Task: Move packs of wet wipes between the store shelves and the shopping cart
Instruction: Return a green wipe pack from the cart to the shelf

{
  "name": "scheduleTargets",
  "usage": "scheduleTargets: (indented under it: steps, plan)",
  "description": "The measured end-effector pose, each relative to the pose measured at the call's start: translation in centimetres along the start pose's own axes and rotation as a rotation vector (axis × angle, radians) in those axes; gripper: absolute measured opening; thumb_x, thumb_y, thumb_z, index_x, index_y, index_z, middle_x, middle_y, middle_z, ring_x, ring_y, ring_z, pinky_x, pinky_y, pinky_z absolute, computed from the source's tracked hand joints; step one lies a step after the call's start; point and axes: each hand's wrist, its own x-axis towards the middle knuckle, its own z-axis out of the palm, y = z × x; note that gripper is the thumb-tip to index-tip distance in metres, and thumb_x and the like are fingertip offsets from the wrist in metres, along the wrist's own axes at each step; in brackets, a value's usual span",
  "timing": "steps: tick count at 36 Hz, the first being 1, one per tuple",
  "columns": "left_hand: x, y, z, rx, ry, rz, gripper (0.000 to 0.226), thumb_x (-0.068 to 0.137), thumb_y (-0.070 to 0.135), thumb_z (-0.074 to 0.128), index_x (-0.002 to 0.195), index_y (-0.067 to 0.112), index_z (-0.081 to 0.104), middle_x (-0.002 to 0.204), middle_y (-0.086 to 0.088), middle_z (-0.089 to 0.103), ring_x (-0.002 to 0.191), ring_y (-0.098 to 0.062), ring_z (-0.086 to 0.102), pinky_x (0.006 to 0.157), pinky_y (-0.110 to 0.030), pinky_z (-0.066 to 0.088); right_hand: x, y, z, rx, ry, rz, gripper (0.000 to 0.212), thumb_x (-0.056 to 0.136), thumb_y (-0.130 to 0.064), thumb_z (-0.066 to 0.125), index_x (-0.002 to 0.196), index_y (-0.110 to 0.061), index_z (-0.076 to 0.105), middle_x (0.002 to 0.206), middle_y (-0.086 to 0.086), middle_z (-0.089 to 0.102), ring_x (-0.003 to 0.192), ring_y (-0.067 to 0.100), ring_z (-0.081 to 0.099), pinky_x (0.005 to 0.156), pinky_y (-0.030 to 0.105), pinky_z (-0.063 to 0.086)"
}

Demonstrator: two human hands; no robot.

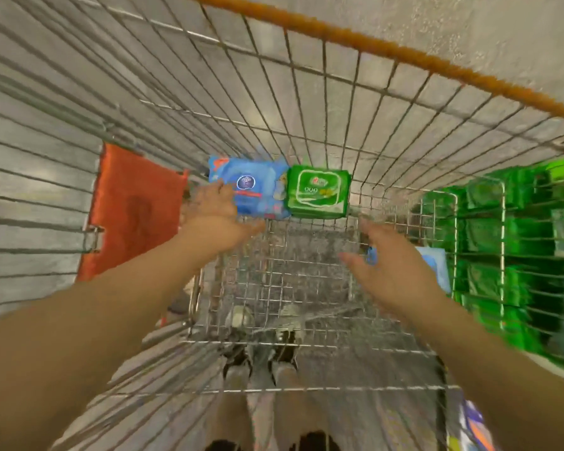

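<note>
Both arms are reaching down into the shopping cart (306, 76), and two packs of wipes sit side by side at the far end of the wire floor: a blue pack (258, 187) and a green pack (318, 193), touching each other and pushed up against the front wall. That makes sense to me, since tucking them into the corner keeps them from sliding around when the cart rolls.

The left hand (214, 209) is on the near-left edge of the blue pack. Its fingers look curled onto the pack, but it's too blurry to say whether it's really gripping it or just touching it. The right hand (381, 265) hovers over the cart floor with fingers spread and relaxed, holding nothing. There's a bit of a light blue pack (435, 268) showing just past it, seemingly against the cart's right wall. My guess is the right hand is going for that one or the green one next.

As for the surroundings: the cart is bare wire mesh with an orange rim (388, 50) and an orange flap (134, 209) on its left side. The floor (30, 196) under it looks like grey speckled concrete. On the right there's a shelf (518, 249) stacked with green packs, close beside the cart, so it's a short reach either way.
</note>
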Motion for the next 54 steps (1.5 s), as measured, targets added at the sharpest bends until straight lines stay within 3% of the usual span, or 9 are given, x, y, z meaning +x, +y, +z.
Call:
scheduleTargets:
  steps: [5, 11, 16, 23, 27, 34, 44, 50, 54]
  plan:
    - [2.5, 2.9, 1.9, -0.417, -0.019, -0.051, 0.065, 0.088, 0.049, 0.066, 0.144, 0.019, 0.050, 0.140, -0.002, 0.055, 0.130, -0.019, 0.050, 0.105, -0.026, 0.035, 4.1, -1.6, 0.9, 0.371, 0.115, 0.148, 0.069, 0.097, -0.053, 0.059, 0.155, -0.024, 0.035, 0.153, 0.001, 0.050, 0.131, 0.024, 0.055, 0.107, 0.031, 0.042]
    - [2.7, 6.8, 3.8, -0.601, -0.033, -0.019, 0.034, 0.101, 0.034, 0.053, 0.123, 0.012, 0.064, 0.121, -0.009, 0.066, 0.118, -0.025, 0.056, 0.095, -0.031, 0.039, 10.5, -2.1, 2.3, 0.594, 0.148, 0.294, 0.106, 0.062, -0.090, 0.053, 0.149, -0.029, 0.039, 0.145, -0.001, 0.056, 0.122, 0.029, 0.061, 0.104, 0.054, 0.049]
    - [2.7, 8.5, 4.7, -0.584, -0.031, -0.039, 0.033, 0.102, 0.035, 0.046, 0.124, 0.017, 0.063, 0.120, -0.013, 0.066, 0.112, -0.032, 0.058, 0.089, -0.034, 0.044, 12.8, -2.5, 3.1, 0.845, 0.031, 0.298, 0.078, 0.086, -0.059, 0.070, 0.145, -0.015, 0.046, 0.133, 0.000, 0.055, 0.119, 0.020, 0.050, 0.098, 0.037, 0.037]
    - [2.7, 9.8, 4.0, -0.627, -0.141, -0.123, 0.048, 0.103, 0.044, 0.043, 0.142, 0.016, 0.045, 0.144, -0.009, 0.051, 0.131, -0.028, 0.046, 0.100, -0.029, 0.036, 13.9, -1.4, 5.0, 1.161, 0.015, 0.337, 0.132, 0.033, -0.064, 0.096, 0.144, -0.019, 0.042, 0.136, 0.006, 0.062, 0.126, 0.030, 0.057, 0.113, 0.056, 0.037]
    - [3.3, 10.2, 4.2, -0.661, -0.186, -0.190, 0.055, 0.100, 0.051, 0.044, 0.141, 0.015, 0.046, 0.142, -0.012, 0.051, 0.131, -0.033, 0.046, 0.106, -0.035, 0.036, 12.9, -1.5, 5.4, 1.309, -0.034, 0.313, 0.084, 0.059, -0.043, 0.092, 0.130, -0.011, 0.060, 0.119, 0.006, 0.073, 0.121, 0.030, 0.062, 0.118, 0.053, 0.032]
    - [4.1, 11.6, 5.1, -0.542, -0.248, -0.238, 0.065, 0.097, 0.060, 0.041, 0.141, 0.012, 0.042, 0.144, -0.010, 0.047, 0.136, -0.034, 0.040, 0.106, -0.036, 0.035, 13.4, -1.0, 7.2, 1.428, 0.038, 0.292, 0.148, 0.028, -0.063, 0.096, 0.150, -0.009, 0.031, 0.141, 0.016, 0.058, 0.134, 0.037, 0.052, 0.115, 0.065, 0.032]
    - [1.2, 10.6, 5.3, -0.634, -0.250, -0.359, 0.078, 0.086, 0.068, 0.055, 0.146, 0.019, 0.043, 0.146, -0.010, 0.049, 0.136, -0.034, 0.043, 0.111, -0.043, 0.039, 9.8, -1.9, 8.6, 1.586, -0.080, 0.404, 0.127, 0.023, -0.053, 0.098, 0.134, -0.009, 0.056, 0.113, 0.013, 0.076, 0.101, 0.032, 0.075, 0.097, 0.051, 0.057]
    - [-3.8, 10.3, 3.7, -0.855, -0.265, -0.404, 0.107, 0.048, 0.081, 0.054, 0.134, 0.019, 0.053, 0.132, -0.006, 0.060, 0.116, -0.028, 0.059, 0.102, -0.045, 0.048, 5.9, -2.8, 6.7, 1.533, -0.054, 0.383, 0.067, 0.073, -0.013, 0.085, 0.132, -0.003, 0.055, 0.112, 0.019, 0.075, 0.098, 0.036, 0.075, 0.091, 0.058, 0.058]
    - [-7.9, 10.0, -0.2, -0.929, -0.252, -0.335, 0.050, 0.080, 0.061, 0.068, 0.110, 0.022, 0.060, 0.102, 0.003, 0.066, 0.088, -0.011, 0.062, 0.070, -0.025, 0.049, 2.2, -3.4, 3.4, 1.564, -0.092, 0.401, 0.066, 0.074, -0.012, 0.084, 0.132, 0.000, 0.057, 0.110, 0.021, 0.075, 0.093, 0.036, 0.076, 0.071, 0.045, 0.062]
